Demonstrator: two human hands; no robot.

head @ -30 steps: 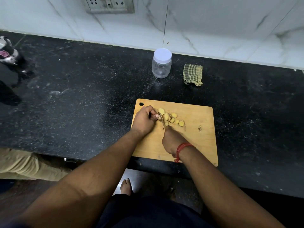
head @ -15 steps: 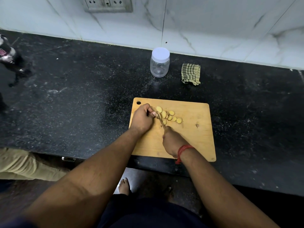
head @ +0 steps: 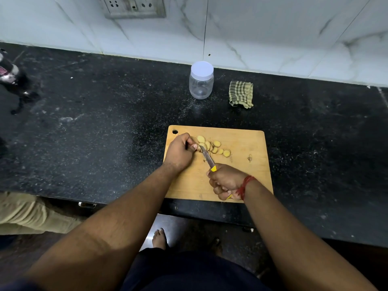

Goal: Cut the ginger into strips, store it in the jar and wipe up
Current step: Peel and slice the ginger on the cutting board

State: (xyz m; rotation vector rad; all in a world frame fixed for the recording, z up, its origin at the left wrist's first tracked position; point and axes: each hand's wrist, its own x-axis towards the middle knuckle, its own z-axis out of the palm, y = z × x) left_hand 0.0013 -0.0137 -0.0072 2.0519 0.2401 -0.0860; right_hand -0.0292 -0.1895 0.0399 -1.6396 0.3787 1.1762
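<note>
A wooden cutting board (head: 247,175) lies on the black counter near its front edge. Several round ginger slices (head: 214,147) lie in a loose row on the board's far half. My left hand (head: 180,152) is curled at the left end of the row, its fingertips pinching the piece of ginger, most of which is hidden under the fingers. My right hand (head: 226,181) grips a knife (head: 206,157) with a yellow handle, blade pointing up-left with its tip beside my left fingertips. A clear jar (head: 201,80) with a white lid stands behind the board. A folded checked cloth (head: 241,94) lies to its right.
A small ginger scrap (head: 249,158) lies on the board's right part. Dark objects (head: 12,80) stand at the counter's far left. A wall socket (head: 134,6) sits above the tiled backsplash. Another person's beige-clad leg (head: 25,213) is at the lower left, and my bare foot (head: 159,238) is below the counter.
My right hand has drawn back toward me along the board, so more of the knife blade and its yellow handle show. My left hand has kept its place at the ginger.
</note>
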